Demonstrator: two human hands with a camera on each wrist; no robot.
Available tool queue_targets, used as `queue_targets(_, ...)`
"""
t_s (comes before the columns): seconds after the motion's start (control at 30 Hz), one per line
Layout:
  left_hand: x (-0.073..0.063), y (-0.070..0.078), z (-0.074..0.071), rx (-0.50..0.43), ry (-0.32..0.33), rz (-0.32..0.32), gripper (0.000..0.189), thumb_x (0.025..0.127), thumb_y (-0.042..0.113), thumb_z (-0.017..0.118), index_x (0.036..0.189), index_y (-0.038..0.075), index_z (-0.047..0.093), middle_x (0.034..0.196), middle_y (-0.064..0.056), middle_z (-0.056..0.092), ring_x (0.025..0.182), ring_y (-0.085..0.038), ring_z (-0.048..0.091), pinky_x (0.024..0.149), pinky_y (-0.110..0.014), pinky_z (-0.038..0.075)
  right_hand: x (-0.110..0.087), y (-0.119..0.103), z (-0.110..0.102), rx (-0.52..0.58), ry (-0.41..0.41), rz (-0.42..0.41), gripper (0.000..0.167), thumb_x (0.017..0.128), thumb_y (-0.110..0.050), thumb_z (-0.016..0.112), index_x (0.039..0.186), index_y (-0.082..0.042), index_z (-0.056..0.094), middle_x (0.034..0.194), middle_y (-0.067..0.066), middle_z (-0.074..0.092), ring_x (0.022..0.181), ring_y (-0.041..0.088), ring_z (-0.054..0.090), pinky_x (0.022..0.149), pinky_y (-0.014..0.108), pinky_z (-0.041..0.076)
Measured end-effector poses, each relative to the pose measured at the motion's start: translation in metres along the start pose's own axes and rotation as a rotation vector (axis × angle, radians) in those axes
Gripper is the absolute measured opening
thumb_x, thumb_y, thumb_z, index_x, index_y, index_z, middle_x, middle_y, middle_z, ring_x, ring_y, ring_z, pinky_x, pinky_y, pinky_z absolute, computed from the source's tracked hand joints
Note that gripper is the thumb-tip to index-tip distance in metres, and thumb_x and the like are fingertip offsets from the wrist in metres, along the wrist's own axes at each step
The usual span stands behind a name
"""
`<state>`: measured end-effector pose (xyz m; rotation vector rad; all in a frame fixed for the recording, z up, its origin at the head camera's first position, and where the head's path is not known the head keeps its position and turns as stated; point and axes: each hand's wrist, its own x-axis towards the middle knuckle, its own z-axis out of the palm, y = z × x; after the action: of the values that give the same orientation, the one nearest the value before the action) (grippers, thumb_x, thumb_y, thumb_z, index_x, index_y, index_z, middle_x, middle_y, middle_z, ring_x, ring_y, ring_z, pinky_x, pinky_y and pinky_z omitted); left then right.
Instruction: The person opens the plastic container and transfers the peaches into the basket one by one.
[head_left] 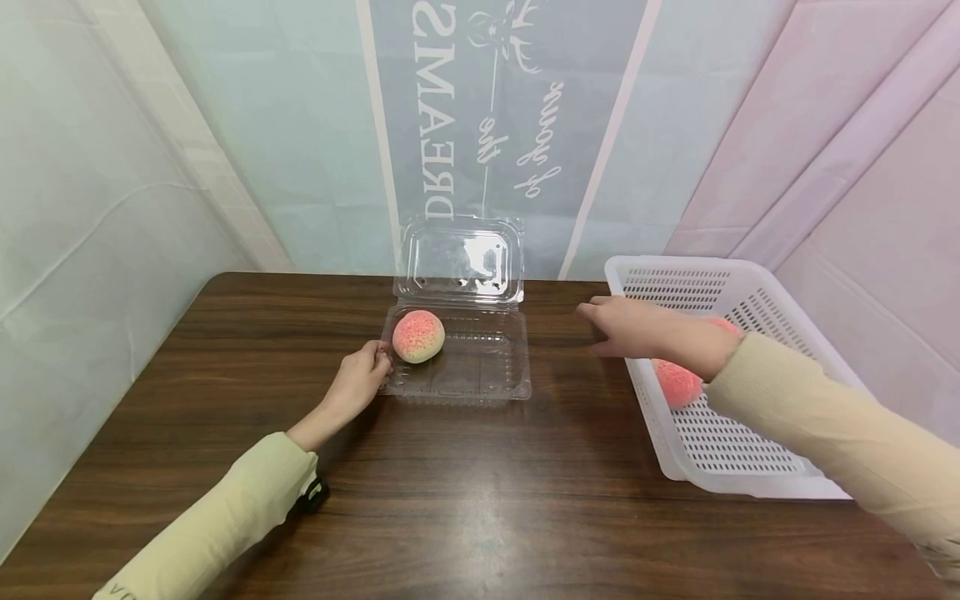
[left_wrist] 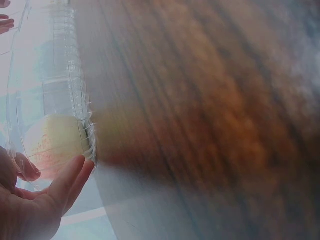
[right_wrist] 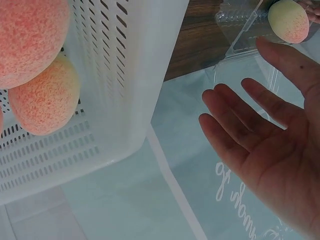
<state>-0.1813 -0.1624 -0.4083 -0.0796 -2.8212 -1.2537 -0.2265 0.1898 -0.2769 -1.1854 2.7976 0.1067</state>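
An open clear plastic clamshell container (head_left: 480, 367) sits mid-table with its lid (head_left: 459, 258) tilted back. One pink and yellow peach (head_left: 417, 336) lies in the tray's left end. My left hand (head_left: 367, 371) rests against the container's near left corner. In the left wrist view its fingers (left_wrist: 75, 175) lie fairly straight beside the container's rim (left_wrist: 75, 75), with the peach (left_wrist: 52, 145) just behind it. My right hand (head_left: 622, 325) hovers open and empty between the container and the white basket (head_left: 675, 267). The right wrist view shows the right hand's bare palm (right_wrist: 270, 140).
The perforated white basket (right_wrist: 120, 90) stands at the table's right side and holds peaches (right_wrist: 45, 100); one peach (head_left: 675, 382) shows under my right forearm. The dark wooden table (head_left: 480, 500) is backed by hanging cloth sheets on all sides.
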Motion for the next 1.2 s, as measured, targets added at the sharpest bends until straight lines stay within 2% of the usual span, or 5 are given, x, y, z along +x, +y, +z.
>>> queue_targets(0.23, 0.0, -0.001, 0.0, -0.007, -0.004, -0.003, 0.032, 0.092, 0.005, 0.035, 0.116, -0.013, 0.047, 0.088, -0.019, 0.061, 0.076, -0.025, 0.063, 0.061, -0.03, 0.049, 0.003, -0.004, 0.001, 0.011, 0.018, -0.021, 0.043, 0.072, -0.013, 0.074, 0.105, 0.007, 0.054, 0.09, 0.018, 0.057, 0.083, 0.032, 0.059, 0.076, 0.043, 0.048)
queue_targets(0.7, 0.0, 0.0, 0.0, -0.006, 0.001, -0.004, 0.031, 0.092, 0.005, 0.036, 0.115, -0.012, 0.048, 0.087, -0.018, 0.062, 0.076, -0.025, 0.063, 0.06, -0.03, 0.049, 0.014, -0.016, 0.002, 0.103, -0.024, 0.01, 0.048, 0.078, -0.015, 0.07, 0.116, 0.008, 0.05, 0.101, 0.02, 0.056, 0.095, 0.035, 0.057, 0.082, 0.044, 0.046)
queue_targets(0.97, 0.0, -0.001, 0.0, 0.001, 0.002, 0.003, 0.032, 0.092, 0.005, 0.036, 0.116, -0.012, 0.047, 0.087, -0.018, 0.062, 0.076, -0.025, 0.063, 0.06, -0.029, 0.048, 0.02, -0.021, 0.004, 0.159, -0.027, 0.02, 0.047, 0.078, -0.016, 0.069, 0.115, 0.007, 0.051, 0.109, 0.02, 0.057, 0.102, 0.034, 0.055, 0.087, 0.044, 0.044)
queue_targets(1.2, 0.0, -0.001, 0.001, -0.005, 0.0, 0.003, 0.031, 0.092, 0.005, 0.036, 0.116, -0.012, 0.047, 0.087, -0.019, 0.061, 0.077, -0.025, 0.062, 0.06, -0.029, 0.048, 0.023, -0.025, 0.006, 0.201, -0.028, 0.01, 0.042, 0.078, -0.015, 0.069, 0.111, 0.006, 0.053, 0.107, 0.019, 0.058, 0.101, 0.033, 0.055, 0.086, 0.043, 0.043)
